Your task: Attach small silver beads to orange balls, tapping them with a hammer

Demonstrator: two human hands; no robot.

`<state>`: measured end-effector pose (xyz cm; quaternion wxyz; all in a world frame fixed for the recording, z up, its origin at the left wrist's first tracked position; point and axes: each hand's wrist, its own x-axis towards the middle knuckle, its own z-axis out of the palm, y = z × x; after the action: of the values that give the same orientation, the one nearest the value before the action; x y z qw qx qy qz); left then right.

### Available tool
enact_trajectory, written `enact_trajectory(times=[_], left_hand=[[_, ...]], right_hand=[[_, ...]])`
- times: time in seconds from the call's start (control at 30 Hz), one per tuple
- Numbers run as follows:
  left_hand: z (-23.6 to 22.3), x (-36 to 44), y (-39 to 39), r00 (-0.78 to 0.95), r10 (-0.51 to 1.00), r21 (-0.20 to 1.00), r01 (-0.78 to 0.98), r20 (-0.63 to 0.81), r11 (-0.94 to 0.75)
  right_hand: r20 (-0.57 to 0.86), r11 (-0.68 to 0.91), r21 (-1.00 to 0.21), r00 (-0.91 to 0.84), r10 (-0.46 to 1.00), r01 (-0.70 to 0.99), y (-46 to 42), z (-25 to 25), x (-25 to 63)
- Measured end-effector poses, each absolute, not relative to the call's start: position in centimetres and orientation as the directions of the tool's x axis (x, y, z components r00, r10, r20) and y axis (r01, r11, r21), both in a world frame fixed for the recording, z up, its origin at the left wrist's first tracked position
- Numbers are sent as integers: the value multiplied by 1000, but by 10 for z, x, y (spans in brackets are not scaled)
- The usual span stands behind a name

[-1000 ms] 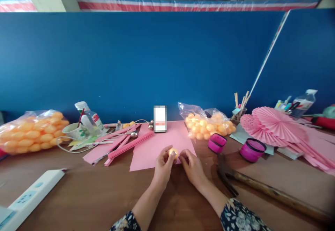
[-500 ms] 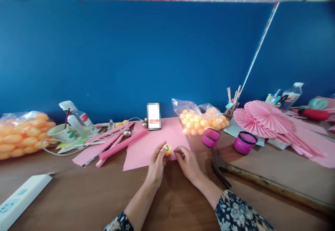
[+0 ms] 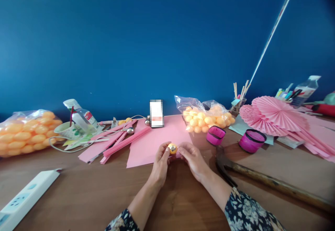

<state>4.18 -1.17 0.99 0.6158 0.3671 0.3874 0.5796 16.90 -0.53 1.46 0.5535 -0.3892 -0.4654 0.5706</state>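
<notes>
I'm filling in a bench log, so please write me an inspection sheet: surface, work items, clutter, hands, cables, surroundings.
Surface: brown tabletop, partly covered by pink sheets.
Work items: orange ball with a silvery patch facing up, held above the table.
Clutter: hammer lying at the right; two bags of orange balls; two magenta rings with black edges; folded pink fans.
Hands: left hand grips the ball; right hand has its fingertips close beside it, contact unclear.
Cables: white cable looped at the left; power strip nearer the person.
Surroundings: blue partition behind the table.
</notes>
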Motion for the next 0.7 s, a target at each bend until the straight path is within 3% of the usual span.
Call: enact_trajectory(times=[0.3, 0.7], left_hand=[[12, 43, -13, 54, 998, 908, -416, -32, 52], [11, 43, -12, 46, 999, 927, -373, -29, 44]], right_hand=[[16, -44, -937, -169, 986, -348, -8, 20, 169], [11, -47, -950, -181, 983, -308, -7, 17, 169]])
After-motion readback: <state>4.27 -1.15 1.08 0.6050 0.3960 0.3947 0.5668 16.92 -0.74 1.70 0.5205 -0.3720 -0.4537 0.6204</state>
